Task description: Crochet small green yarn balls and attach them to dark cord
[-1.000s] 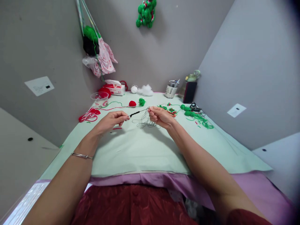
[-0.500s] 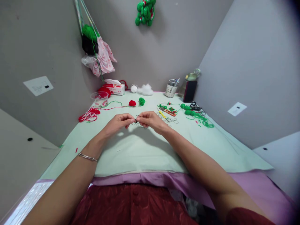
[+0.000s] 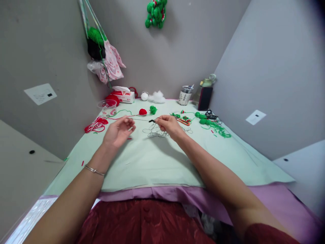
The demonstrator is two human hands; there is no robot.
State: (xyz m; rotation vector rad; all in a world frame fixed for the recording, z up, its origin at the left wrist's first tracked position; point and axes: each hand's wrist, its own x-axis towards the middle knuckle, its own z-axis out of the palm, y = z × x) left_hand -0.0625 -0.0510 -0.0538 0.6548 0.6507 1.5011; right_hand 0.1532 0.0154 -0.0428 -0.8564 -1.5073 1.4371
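Between the thumb and fingers of my right hand (image 3: 169,126) is a small black knotted piece of cord (image 3: 151,121). A thin dark thread (image 3: 139,119) stretches nearly straight from it to my left hand (image 3: 120,130), whose fingers are curled with the palm turned partly up. The thread meets the left hand at its upper edge; the exact grip is hard to make out. Loose loops of thin dark thread (image 3: 155,131) hang or lie below and beside the right hand. A small red scrap (image 3: 129,138) is on the cloth near the left hand.
A red yarn ball (image 3: 143,112) and green yarn ball (image 3: 153,109) sit beyond the hands. Red yarn (image 3: 96,125) and a clear tub (image 3: 107,107) are left. Orange-handled scissors (image 3: 184,122), green crocheted pieces (image 3: 203,121) and a phone (image 3: 205,99) stand or lie right.
My hands have moved apart, the left one going left and turning palm up. A thread now spans between them, and the black piece stays in the right hand.
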